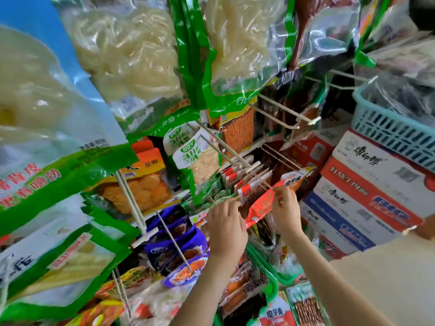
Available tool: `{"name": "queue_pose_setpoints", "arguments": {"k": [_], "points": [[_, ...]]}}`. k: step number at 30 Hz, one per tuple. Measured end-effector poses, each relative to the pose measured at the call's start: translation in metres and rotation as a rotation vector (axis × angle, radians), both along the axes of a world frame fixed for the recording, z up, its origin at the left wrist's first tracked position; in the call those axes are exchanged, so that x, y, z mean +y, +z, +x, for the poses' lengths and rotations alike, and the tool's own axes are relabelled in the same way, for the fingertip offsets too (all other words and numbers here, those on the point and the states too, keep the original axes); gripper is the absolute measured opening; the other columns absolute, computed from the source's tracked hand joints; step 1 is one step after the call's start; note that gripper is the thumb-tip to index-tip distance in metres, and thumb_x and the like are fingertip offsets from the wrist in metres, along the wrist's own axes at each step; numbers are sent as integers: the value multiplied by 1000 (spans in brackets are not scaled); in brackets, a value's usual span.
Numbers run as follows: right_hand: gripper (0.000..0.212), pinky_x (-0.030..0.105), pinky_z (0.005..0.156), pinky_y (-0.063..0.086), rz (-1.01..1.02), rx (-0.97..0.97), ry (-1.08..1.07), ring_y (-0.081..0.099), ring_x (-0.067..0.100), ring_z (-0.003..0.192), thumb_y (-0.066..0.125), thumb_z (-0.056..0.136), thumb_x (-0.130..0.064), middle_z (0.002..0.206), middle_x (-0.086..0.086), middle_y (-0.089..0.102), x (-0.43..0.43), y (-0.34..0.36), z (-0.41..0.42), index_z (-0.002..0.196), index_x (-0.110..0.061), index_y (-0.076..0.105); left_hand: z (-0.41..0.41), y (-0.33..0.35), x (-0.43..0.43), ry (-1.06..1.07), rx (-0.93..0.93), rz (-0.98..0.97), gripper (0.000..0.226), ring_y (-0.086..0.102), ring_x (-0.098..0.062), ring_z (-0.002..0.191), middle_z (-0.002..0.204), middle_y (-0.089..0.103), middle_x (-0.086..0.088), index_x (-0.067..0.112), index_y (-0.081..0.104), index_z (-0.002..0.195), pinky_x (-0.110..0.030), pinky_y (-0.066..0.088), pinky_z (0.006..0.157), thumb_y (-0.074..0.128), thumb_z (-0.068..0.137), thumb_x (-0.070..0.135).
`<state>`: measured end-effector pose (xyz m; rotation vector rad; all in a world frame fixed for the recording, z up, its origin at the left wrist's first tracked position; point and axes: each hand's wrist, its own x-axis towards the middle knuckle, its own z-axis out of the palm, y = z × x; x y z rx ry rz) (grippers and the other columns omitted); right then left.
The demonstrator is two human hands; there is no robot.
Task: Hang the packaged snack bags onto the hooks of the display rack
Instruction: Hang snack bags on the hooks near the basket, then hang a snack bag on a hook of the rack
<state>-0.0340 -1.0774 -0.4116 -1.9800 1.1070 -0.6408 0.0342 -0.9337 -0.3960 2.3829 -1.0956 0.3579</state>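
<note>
A red and white snack bag point(261, 205) is held between both hands at the middle of the head view. My left hand point(226, 224) pinches its left top edge and my right hand point(286, 210) pinches its right top edge. The bag's top sits at the tip of a white wire hook point(256, 177) of the display rack. Several matching red and white bags point(244, 182) hang on that hook behind it. Another red bag point(295, 178) hangs just right of my right hand.
Large green-edged noodle bags point(131, 57) hang overhead and at left. Bare white hooks point(282, 111) jut out above right. Purple bags point(174, 245) hang lower left. Stacked cartons point(367, 191) and a teal basket point(390, 128) stand at right. Green trays point(270, 285) of snacks lie below.
</note>
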Motion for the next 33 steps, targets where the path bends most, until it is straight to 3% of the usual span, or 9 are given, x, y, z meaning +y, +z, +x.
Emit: {"name": "queue_pose_setpoints", "arguments": {"k": [3,7,11,13,16,21,25,30,33], "points": [[17,37,78,42,46,38,-126,47,21,93,43,89,-4,98,0,46,-18,-28,-15,103,-10,51,-10,-17,-21,-79,129,64,22,63,-22,79,86,65,-1,17,63,95,-32,51,70,44,84,18],[24,30,72,37,47,204,41,49,23,88,47,85,-2,97,4,50,-32,-71,-18,107,-9,54,-1,-43,-63,-67,235,212,28,60,-28,97,106,64,-9,9,56,118,-40,48,83,47,93,17],[32,30,75,38,-23,235,143,50,25,97,46,84,1,106,8,53,-41,-96,-17,114,-9,54,26,-82,-104,-8,291,448,38,61,-31,98,110,62,-14,3,46,130,-35,48,78,38,93,3],[34,33,80,43,-51,218,133,50,23,99,47,84,1,108,5,53,-45,-99,-18,114,-12,53,34,-100,-115,18,324,521,31,61,-33,99,109,63,-16,2,55,120,-30,47,78,41,95,13],[34,36,78,48,-97,188,152,53,22,98,47,83,-1,108,4,55,-51,-100,-27,112,-16,54,31,-110,-126,40,373,572,20,61,-30,98,104,66,-13,9,65,99,-38,51,83,48,91,14],[29,21,80,33,-159,159,171,47,22,103,46,89,-2,111,6,52,-50,-77,-48,116,-9,53,-1,-99,-126,-43,408,467,33,66,-22,71,81,70,-5,13,69,89,-26,40,51,38,98,21],[39,31,86,37,-237,170,222,45,27,105,43,90,1,115,10,51,-45,-64,-60,126,-11,50,-28,-81,-130,-154,224,489,31,57,-9,60,88,66,2,23,64,107,-20,32,40,36,100,33],[63,39,105,26,-227,348,295,30,29,122,40,86,9,144,6,34,-43,-47,-80,143,-17,31,-62,-48,-106,-120,322,618,24,66,-25,85,96,69,-7,12,67,96,-27,40,60,43,96,15],[50,40,106,25,-266,492,434,32,31,126,45,89,4,144,3,36,-42,-30,-101,136,-13,42,-87,-23,-79,-135,289,627,25,64,-30,91,99,67,-11,11,65,101,-33,43,65,42,93,4]]}}
